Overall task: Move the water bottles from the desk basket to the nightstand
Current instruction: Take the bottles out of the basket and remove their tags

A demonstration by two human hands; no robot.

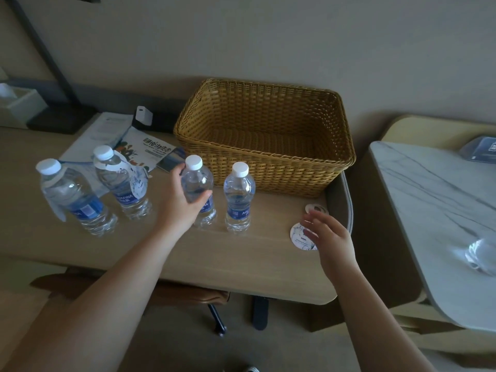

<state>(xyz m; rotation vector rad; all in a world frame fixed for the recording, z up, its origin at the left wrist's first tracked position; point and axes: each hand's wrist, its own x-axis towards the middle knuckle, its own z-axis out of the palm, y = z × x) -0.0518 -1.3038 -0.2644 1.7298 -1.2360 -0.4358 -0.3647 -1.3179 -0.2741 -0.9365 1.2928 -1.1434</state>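
Note:
Several clear water bottles with white caps and blue labels stand upright on the wooden desk (pixel 241 264). My left hand (pixel 179 200) grips the third bottle (pixel 198 181) around its middle. Just to its right stands the fourth bottle (pixel 239 197), untouched. Two larger bottles (pixel 77 200) (pixel 120 181) with paper neck tags stand further left. My right hand (pixel 330 237) hovers with relaxed fingers over a round paper tag (pixel 298 234) near the desk's right end. The wicker basket (pixel 268 167) behind the bottles holds nothing I can see. The marble-topped nightstand (pixel 429 210) is at the right.
Leaflets and papers (pixel 150 149) lie behind the bottles, with a white charger (pixel 143 115) and a tissue box (pixel 16 106) further back. A chair (pixel 188 296) is tucked under the desk. On the nightstand lie a crumpled clear wrapper (pixel 480 253) and a blue packet (pixel 480 149).

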